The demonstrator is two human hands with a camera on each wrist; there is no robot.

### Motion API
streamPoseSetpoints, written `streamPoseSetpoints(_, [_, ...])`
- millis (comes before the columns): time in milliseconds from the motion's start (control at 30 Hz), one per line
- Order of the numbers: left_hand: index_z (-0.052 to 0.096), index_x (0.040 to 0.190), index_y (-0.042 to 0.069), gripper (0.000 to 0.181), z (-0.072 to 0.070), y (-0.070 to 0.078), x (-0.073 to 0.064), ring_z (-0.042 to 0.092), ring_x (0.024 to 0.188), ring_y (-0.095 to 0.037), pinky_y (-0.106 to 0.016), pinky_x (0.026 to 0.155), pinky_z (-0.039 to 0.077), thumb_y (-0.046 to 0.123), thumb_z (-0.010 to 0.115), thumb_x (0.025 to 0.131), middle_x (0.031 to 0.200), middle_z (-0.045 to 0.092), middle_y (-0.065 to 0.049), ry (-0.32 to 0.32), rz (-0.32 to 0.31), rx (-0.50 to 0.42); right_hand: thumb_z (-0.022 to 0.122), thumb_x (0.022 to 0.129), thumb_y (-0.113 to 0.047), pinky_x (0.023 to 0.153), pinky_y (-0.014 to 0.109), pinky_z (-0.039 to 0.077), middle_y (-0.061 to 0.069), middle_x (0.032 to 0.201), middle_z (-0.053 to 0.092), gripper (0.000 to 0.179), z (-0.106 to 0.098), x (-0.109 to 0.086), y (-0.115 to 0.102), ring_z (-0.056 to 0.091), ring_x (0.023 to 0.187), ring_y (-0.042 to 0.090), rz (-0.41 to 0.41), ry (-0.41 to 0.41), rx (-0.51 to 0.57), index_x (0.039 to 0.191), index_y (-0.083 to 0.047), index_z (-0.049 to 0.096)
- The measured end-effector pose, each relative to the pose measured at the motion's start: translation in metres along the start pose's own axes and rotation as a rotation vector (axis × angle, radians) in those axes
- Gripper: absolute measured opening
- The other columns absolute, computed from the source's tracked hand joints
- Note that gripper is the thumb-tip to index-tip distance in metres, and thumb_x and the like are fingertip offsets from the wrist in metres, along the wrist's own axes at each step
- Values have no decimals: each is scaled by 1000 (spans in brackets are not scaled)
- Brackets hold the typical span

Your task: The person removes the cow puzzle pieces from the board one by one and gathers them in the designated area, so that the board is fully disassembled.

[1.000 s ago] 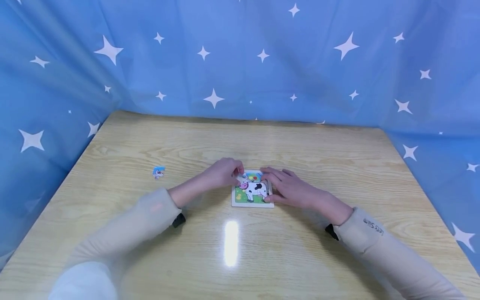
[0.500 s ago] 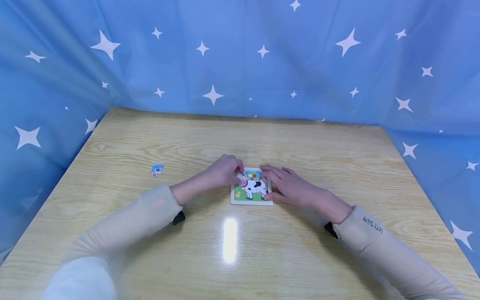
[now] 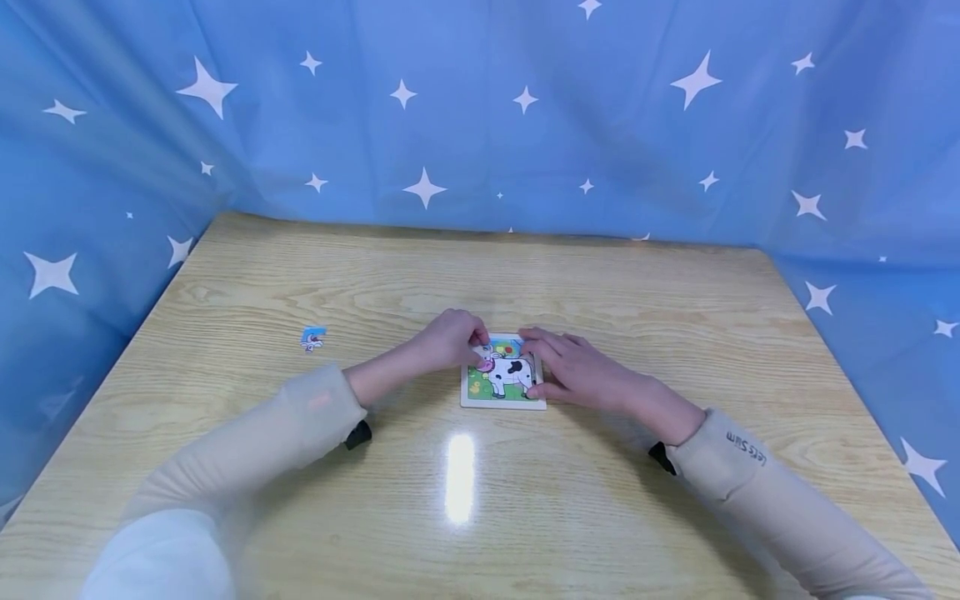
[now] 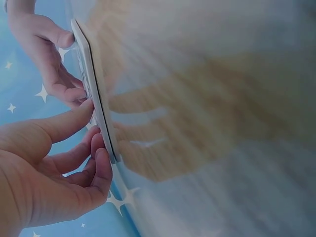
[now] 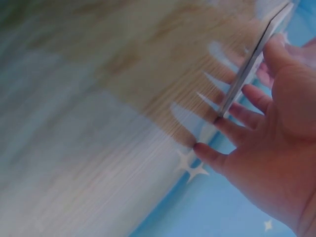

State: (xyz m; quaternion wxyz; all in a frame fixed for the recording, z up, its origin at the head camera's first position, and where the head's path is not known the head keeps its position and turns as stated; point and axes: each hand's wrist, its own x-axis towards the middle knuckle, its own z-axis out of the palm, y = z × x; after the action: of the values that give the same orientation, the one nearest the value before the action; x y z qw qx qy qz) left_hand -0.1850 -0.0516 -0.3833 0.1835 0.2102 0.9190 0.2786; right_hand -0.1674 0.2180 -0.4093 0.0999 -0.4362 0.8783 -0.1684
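Observation:
A square jigsaw puzzle board (image 3: 502, 403) with a light frame and a cow picture lies flat on the table. My left hand (image 3: 448, 340) is at its upper left part. Thumb and forefinger pinch a small puzzle piece (image 3: 486, 353) by the cow's head; the fingers partly hide it. My right hand (image 3: 577, 371) rests on the board's right side, thumb near the lower corner and fingers spread toward the upper one. In the left wrist view the left hand (image 4: 59, 168) is at the board's edge (image 4: 101, 98). The right wrist view shows the right hand (image 5: 276, 118) with extended fingers.
A loose puzzle piece (image 3: 312, 337) with blue on it lies on the wooden table (image 3: 600, 500), left of the board. Blue cloth (image 3: 465, 150) with white stars hangs behind and at the sides. A bright light reflection shows on the tabletop before the board.
The left fingers have shifted slightly at the board's upper left, where the piece now sits closer to the cow's picture. The right hand stays put. The whole view has tilted slightly.

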Motion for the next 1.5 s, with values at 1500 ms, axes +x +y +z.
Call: streamPoseSetpoints(1500, [69,106,-1,11,5,2,-7,66,81,-18,-23,73,53,-8,74,99,93,73,-11,139,197,-79,58,110,-60,116,78,36,23,171,41,63,6,0,8,41,156,48,4,3,2,149,-11,50])
